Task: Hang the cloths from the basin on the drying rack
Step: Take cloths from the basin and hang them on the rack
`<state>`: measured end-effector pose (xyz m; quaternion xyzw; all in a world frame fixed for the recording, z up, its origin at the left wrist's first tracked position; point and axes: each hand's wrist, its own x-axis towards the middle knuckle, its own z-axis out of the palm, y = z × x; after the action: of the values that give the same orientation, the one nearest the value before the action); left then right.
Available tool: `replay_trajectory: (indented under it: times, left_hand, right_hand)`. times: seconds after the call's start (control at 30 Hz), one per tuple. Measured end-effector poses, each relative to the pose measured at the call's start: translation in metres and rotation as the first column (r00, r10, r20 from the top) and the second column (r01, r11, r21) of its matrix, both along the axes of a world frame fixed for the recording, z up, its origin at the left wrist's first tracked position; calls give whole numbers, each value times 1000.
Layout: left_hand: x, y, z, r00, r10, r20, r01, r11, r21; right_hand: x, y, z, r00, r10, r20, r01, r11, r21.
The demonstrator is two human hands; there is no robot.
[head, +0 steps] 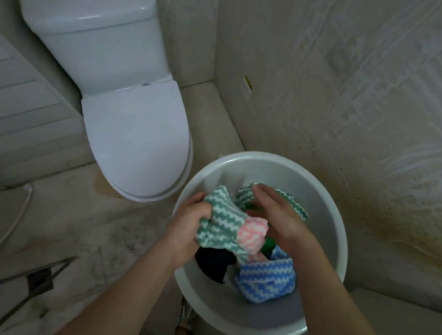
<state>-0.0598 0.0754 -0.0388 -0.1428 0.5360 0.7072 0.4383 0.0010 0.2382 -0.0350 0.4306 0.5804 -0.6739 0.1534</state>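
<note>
A white round basin (332,210) stands on the floor by the wall. It holds a green-and-white zigzag cloth (221,223), a pink-and-white cloth (251,234), a blue-and-white cloth (267,279) and a dark cloth (215,263). My left hand (188,222) grips the green cloth at its left side, bunching it. My right hand (280,217) lies over the cloths with fingers stretched forward, resting on another part of green cloth (293,203). Metal bars of the drying rack (30,280) show at the lower left.
A white toilet (134,133) with its lid down stands left of the basin. A stained tiled wall (363,101) rises right behind the basin. A white hose (9,229) curves over the mottled floor at the left. A step edge (391,316) lies at the lower right.
</note>
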Motion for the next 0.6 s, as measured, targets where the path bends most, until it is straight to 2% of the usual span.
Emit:
replay_trajectory:
  times: [0.03,0.07,0.13,0.23,0.3,0.37,0.43,0.5,0.6]
  left_hand:
    - [1,-2,2,998,17,54,-21,998,61]
    - [-1,-6,5,995,31,98,-41,994,99]
    - [-2,-11,13,993,47,110,-57,995,88]
    - [-5,-20,22,995,46,-86,-54,995,-87]
    - [-6,-31,32,962,-4,-274,-44,985,-167]
    - [-8,-46,40,893,-81,-442,-1,983,-182]
    - [-8,-65,54,840,-147,-522,57,981,-185]
    - [-10,-81,66,798,-188,-572,39,964,-262]
    - [-20,-110,90,824,-54,-563,-87,972,-220]
  right_hand:
    - [-1,-5,8,999,-33,13,35,968,-250]
    - [-1,-12,13,1000,-17,-9,12,913,-408]
    - [4,-21,23,992,24,-122,-82,865,-496]
    - [4,-38,36,961,-116,-250,-50,819,-572]
    - [-1,-51,44,942,-183,-280,0,838,-546]
    - [-8,-63,44,925,-207,-320,34,881,-473]
    - [-16,-80,57,934,-157,-320,4,902,-431]
    - [-23,-93,69,940,-86,-331,-50,923,-382]
    - [-41,-116,88,906,-16,-423,-157,916,-370]
